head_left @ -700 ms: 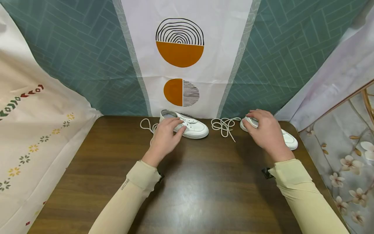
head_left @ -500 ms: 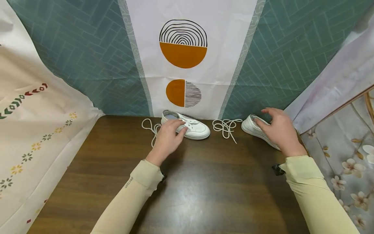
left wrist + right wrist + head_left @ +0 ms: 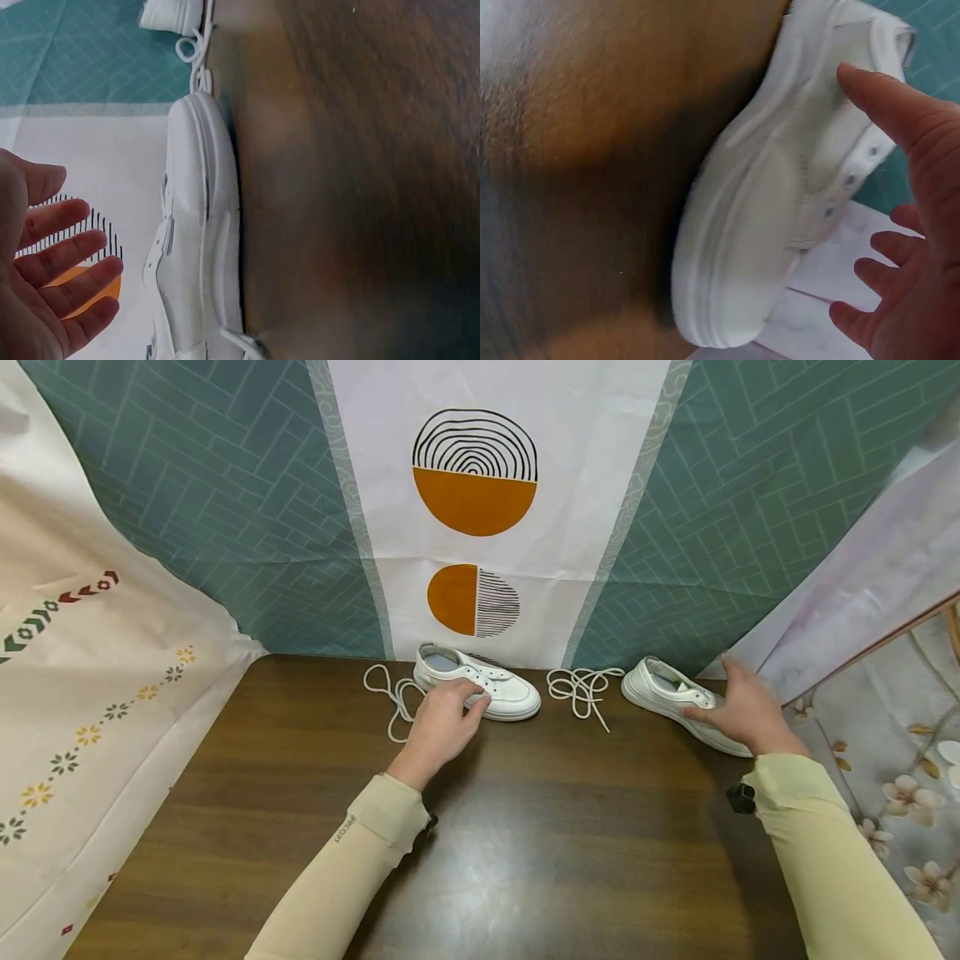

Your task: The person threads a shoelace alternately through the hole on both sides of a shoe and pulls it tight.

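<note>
A white lace-up shoe (image 3: 513,695) without a lace in its eyelets stands at the back of the brown table, toe to the right. My left hand (image 3: 447,720) hovers by its near side, fingers loosely bent; in the left wrist view the hand (image 3: 56,262) holds nothing and looks apart from the shoe. At the back right stands a second white shoe (image 3: 660,693), its eyelets bare in the right wrist view. Over its front half my right hand (image 3: 746,710) spreads its thumb and fingers. Its thumb (image 3: 889,101) overlaps the shoe's side; contact cannot be told.
One white shoelace (image 3: 581,685) lies in loose loops between the shoes. Another shoelace (image 3: 390,693) lies left of the left shoe, partly behind it. A patterned cloth (image 3: 480,510) hangs along the table's (image 3: 480,860) back edge, with more cloth (image 3: 900,752) on both sides.
My right hand has moved right, from the second shoe's heel opening to its front half, and its fingers have spread. The left hand has shifted slightly right and nearer the person.
</note>
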Demonstrator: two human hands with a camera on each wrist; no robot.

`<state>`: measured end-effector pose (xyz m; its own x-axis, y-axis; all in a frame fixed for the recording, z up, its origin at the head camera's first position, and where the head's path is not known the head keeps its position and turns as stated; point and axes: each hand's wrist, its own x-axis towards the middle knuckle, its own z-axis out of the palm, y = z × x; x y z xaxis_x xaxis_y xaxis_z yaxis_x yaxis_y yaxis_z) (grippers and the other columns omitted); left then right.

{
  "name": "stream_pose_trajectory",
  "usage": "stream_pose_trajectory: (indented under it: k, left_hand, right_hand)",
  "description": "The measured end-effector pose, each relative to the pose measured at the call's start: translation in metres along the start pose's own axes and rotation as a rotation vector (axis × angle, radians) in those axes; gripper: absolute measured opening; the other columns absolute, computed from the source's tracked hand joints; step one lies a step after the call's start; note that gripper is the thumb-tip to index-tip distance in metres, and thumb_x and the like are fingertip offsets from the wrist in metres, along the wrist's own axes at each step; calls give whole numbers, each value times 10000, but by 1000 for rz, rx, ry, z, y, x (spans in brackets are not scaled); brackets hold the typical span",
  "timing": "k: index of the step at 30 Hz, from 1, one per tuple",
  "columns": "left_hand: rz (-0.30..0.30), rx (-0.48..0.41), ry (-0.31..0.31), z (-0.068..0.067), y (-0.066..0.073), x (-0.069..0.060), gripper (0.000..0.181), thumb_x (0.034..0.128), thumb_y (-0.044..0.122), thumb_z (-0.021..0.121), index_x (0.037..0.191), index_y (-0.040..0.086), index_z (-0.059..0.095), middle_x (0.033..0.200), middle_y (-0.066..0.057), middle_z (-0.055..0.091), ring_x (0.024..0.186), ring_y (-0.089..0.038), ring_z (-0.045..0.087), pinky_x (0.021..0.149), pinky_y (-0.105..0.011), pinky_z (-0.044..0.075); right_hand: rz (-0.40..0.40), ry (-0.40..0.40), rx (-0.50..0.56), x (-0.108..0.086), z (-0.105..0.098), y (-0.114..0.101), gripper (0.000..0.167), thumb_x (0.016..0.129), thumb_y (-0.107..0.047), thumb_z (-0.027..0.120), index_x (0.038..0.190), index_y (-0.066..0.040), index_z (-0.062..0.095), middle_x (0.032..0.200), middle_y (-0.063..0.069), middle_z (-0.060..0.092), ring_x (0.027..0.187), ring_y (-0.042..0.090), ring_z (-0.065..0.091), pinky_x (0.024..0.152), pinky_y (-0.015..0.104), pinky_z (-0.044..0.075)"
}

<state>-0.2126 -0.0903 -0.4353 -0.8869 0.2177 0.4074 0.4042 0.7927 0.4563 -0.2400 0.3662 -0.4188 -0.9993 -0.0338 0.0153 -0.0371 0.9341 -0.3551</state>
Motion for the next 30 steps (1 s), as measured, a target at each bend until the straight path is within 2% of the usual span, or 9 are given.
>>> stream_pose_trajectory:
  k: [3,7,10,16,20,24,30]
  left_hand:
    - [21,1,-9,4,2,-2,211,907,328,584,990,171,698,987,46,673,964,-161,626,859,-337,487]
    - [39,30,-13,7,2,-2,205,903,327,589,973,171,702,956,50,675,942,-156,632,849,-330,492]
    - [39,51,-16,9,1,-2,201,899,322,594,971,172,707,950,53,683,938,-158,639,848,-329,492]
    - [27,59,-25,10,-2,-2,189,887,299,611,967,161,713,949,40,694,928,-162,644,835,-336,494]
    - [21,67,-35,11,-3,-2,195,890,314,608,972,169,711,953,35,696,926,-162,644,833,-340,496]
    - [18,79,-42,11,-4,-2,212,891,323,606,980,165,715,956,35,697,928,-165,646,831,-347,499]
    - [5,88,-57,11,-5,-4,217,889,322,609,975,159,723,955,32,699,936,-172,645,831,-364,502]
  right_hand:
    - [11,-63,-27,3,8,8,1189,679,-639,708,1447,80,154,1402,352,296,1230,527,326,948,652,302]
    - [-6,-150,-36,8,17,15,1058,711,-642,678,1409,51,289,1320,313,422,1138,473,451,882,603,382]
    - [-19,-180,-25,9,21,15,964,753,-605,662,1386,44,335,1277,296,479,1099,446,496,864,572,402]
    - [-42,-160,-39,7,22,8,843,795,-485,674,1343,78,368,1231,317,503,1082,452,501,875,580,395]
    - [-37,-145,-65,2,21,4,757,793,-431,684,1295,68,417,1153,296,548,997,418,536,813,564,418]
    - [-22,-151,-100,-5,22,1,728,787,-423,689,1294,32,430,1137,268,555,970,391,542,751,554,428]
    - [-59,-156,-137,-17,27,-5,751,778,-395,707,1314,43,414,1164,275,549,1003,392,535,779,564,428]
